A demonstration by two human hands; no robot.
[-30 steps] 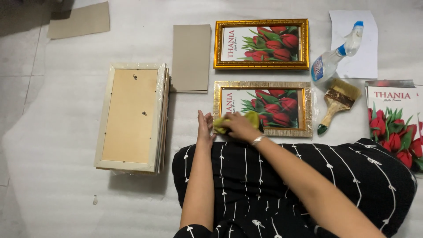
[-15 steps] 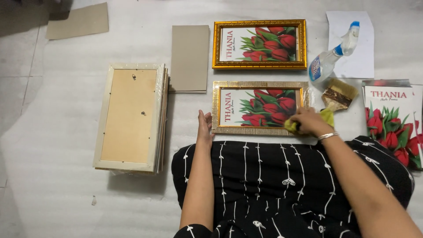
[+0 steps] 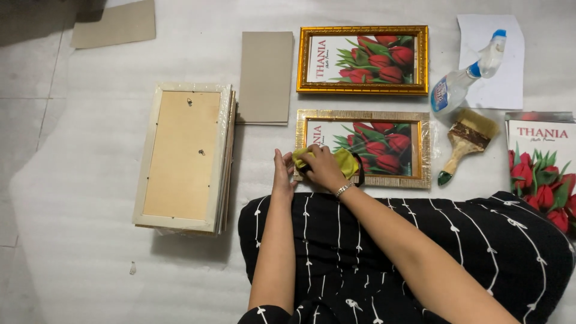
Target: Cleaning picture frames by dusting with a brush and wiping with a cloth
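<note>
A pale gold picture frame (image 3: 423, 150) with a print of red tulips lies on the floor in front of my lap. My right hand (image 3: 323, 169) presses a yellow cloth (image 3: 346, 161) onto the frame's lower left part. My left hand (image 3: 281, 177) rests flat against the frame's left edge and holds it still. A second, brighter gold frame (image 3: 362, 60) with the same tulip print lies just beyond it.
A stack of frames lying face down (image 3: 183, 157) is at the left, with grey backing boards (image 3: 266, 77) beside it. To the right lie a spray bottle (image 3: 463, 81), a paintbrush (image 3: 464, 139), a white sheet (image 3: 503, 84) and tulip prints (image 3: 543, 174).
My right hand has swept the yellow cloth from the frame's left side to its right end and back to the left. My left hand has stayed at the frame's left edge.
</note>
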